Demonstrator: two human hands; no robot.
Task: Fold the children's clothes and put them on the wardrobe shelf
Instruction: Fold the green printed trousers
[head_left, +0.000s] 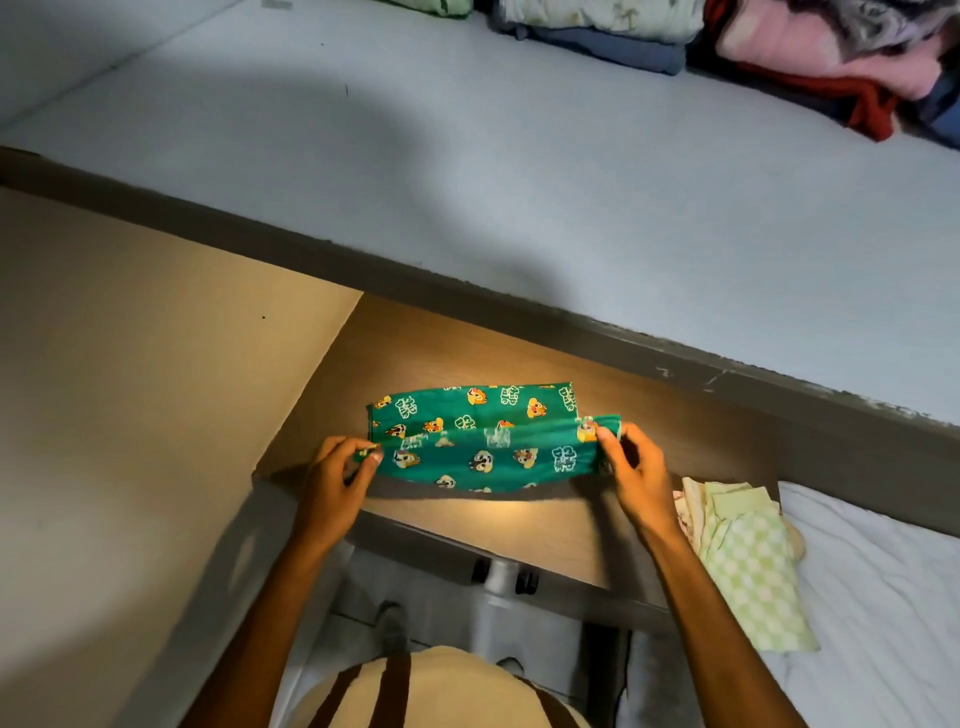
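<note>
both my hands pinching the green cartoon-print garment (483, 441) over the wood surface (519, 364), left hand (337, 478) w/ one end, right hand (634, 467) the other.

Green cartoon-print children's garment (488, 439): partly folded, lying flat on brown wooden surface (675, 415), near edge lifted. Folded piles (623, 26) on grey shelf (467, 182).

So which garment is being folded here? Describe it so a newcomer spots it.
On the wooden shelf, between both hands, lies the green cloth. Its cartoon print sets it apart from the pale checked garment to its right.
</note>
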